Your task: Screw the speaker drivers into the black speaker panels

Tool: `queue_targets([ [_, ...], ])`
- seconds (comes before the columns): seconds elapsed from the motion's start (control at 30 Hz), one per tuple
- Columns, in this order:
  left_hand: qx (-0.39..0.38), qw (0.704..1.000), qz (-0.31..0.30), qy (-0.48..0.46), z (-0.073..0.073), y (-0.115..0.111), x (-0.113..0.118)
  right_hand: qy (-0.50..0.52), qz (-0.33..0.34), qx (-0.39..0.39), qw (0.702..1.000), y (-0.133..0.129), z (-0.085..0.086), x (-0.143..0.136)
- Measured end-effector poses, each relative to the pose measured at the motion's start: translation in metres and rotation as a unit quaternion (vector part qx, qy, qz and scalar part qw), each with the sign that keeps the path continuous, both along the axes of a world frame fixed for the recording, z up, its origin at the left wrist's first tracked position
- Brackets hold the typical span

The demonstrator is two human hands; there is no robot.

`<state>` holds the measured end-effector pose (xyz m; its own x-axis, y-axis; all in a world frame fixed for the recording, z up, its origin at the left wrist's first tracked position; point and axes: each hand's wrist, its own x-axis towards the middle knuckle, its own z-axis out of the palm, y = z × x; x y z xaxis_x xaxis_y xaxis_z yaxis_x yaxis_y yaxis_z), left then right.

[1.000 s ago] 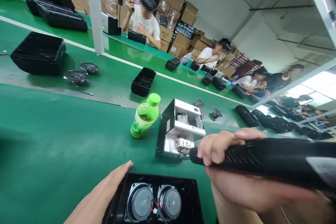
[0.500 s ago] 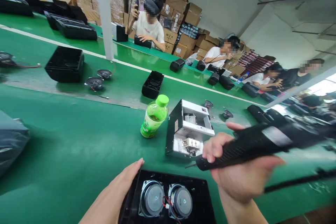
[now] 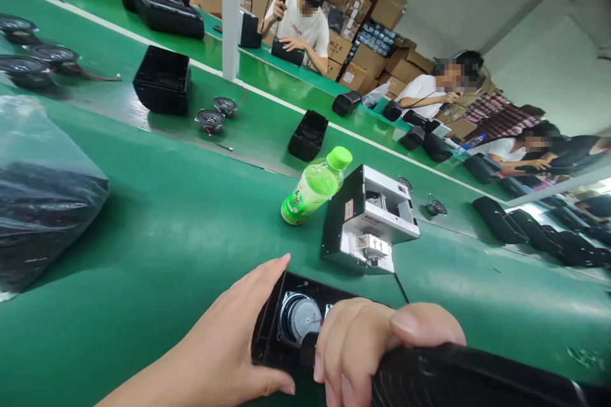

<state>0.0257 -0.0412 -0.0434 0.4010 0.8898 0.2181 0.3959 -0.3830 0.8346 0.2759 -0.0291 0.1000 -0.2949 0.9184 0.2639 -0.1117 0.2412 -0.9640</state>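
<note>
A black speaker box (image 3: 268,334) lies low in the view with its inside facing up. My left hand (image 3: 229,337) grips its left end, fingers along the far edge and thumb along the near one. One round speaker driver (image 3: 304,320) shows inside the box; the second is mostly covered. My right hand (image 3: 358,343) is wrapped round a black electric screwdriver (image 3: 458,372), held low over the box. The screwdriver's nose comes down beside the visible driver, and its tip is hidden.
Beyond the box stand a green-capped drink bottle (image 3: 315,187) and a white-and-black screw feeder (image 3: 365,229). A plastic bag (image 3: 48,197) lies at left. Farther back are black housings (image 3: 162,79) and loose speaker drivers (image 3: 210,119). Several people work across the green table.
My right hand has brought the screwdriver down and left, from above the table to over the speaker box. My left thumb now shows on the box's near side. The view has shifted.
</note>
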Motion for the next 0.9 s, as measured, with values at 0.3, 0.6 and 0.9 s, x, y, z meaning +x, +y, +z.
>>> queue_targets([
  [0.3, -0.044, 0.998, -0.034, 0.002, 0.01, 0.001, -0.005, 0.031, 0.161, -0.065, 0.984, 0.027, -0.017, 0.007],
  [0.6, -0.082, 0.996, -0.038, 0.01, 0.015, 0.003, -0.002, 0.048, 0.056, -0.011, 0.997, 0.009, -0.044, -0.003],
  [0.9, -0.093, 0.994, -0.048, 0.003, 0.022, 0.003, -0.003, -0.103, 0.179, 0.119, 0.971, -0.002, -0.009, -0.012],
])
